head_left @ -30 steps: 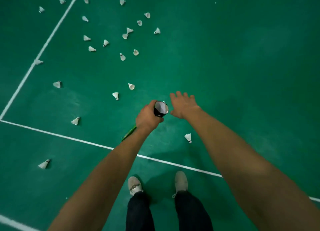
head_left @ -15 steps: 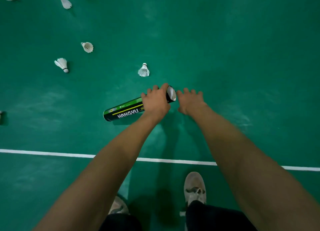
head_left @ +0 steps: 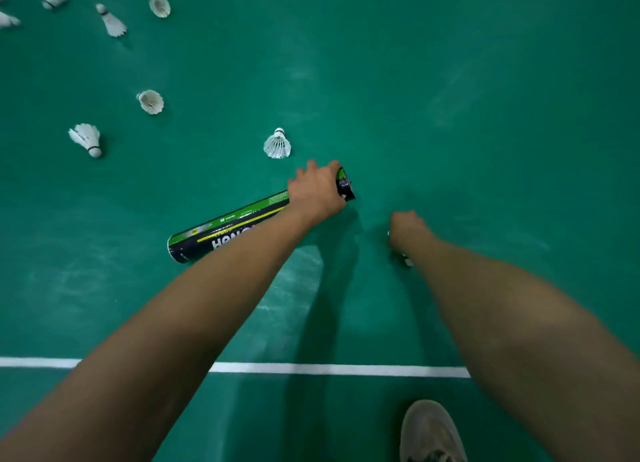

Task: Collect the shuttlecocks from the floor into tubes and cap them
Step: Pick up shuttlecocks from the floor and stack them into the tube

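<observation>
A black and green shuttlecock tube (head_left: 228,226) lies tilted low over the green floor. My left hand (head_left: 317,193) grips it near its right end. To the right, my right hand (head_left: 408,227) is down at the floor with its fingers curled over a white shuttlecock (head_left: 408,261). Only small white bits of that shuttlecock show beside my wrist. Another shuttlecock (head_left: 277,144) stands on the floor just beyond my left hand. Several more lie at the upper left, among them one on its side (head_left: 86,138) and one facing me (head_left: 151,101).
A white court line (head_left: 329,369) runs across the floor under my forearms. My grey shoe (head_left: 429,434) is at the bottom right. Further shuttlecocks (head_left: 112,21) are scattered in the top left corner.
I have bent lower toward the floor. My right hand moved away from the tube's mouth, down and to the right, and curled over a shuttlecock. My left hand kept hold of the tube.
</observation>
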Motion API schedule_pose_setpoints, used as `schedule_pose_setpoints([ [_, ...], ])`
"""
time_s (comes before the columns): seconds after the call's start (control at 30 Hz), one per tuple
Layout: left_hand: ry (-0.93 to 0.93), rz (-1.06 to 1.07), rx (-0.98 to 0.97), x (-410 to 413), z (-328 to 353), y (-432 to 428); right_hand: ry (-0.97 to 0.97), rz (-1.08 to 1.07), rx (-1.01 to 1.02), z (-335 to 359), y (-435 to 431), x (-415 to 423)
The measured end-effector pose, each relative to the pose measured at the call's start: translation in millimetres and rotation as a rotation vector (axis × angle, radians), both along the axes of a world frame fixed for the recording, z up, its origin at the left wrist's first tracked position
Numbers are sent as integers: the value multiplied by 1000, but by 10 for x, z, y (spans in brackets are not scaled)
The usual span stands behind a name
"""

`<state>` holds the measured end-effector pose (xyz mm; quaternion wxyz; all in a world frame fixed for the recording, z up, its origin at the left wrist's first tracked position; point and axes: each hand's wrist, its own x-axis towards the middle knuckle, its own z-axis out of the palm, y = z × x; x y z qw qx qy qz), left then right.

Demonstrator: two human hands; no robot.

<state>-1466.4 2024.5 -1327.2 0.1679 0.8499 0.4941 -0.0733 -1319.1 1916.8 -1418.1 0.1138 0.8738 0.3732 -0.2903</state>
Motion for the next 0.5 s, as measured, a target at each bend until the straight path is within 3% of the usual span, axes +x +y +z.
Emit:
schedule_pose_setpoints([
  [0.1,-104,49,-12,-80,265,255,61,-238,279,96,105,-86],
  [0.2,-226,151,17,-268,544,555,232,-587,735,483,529,-202],
  [0.27,-309,236,30,-439,720,751,330,-683,1046,878,853,-268],
  [0.4,-502,258,15,-751,1019,1093,504,-506,1463,1659,1362,-549],
  [0.5,-647,255,16,-897,1220,1231,377,-207,1562,2138,1568,-963],
])
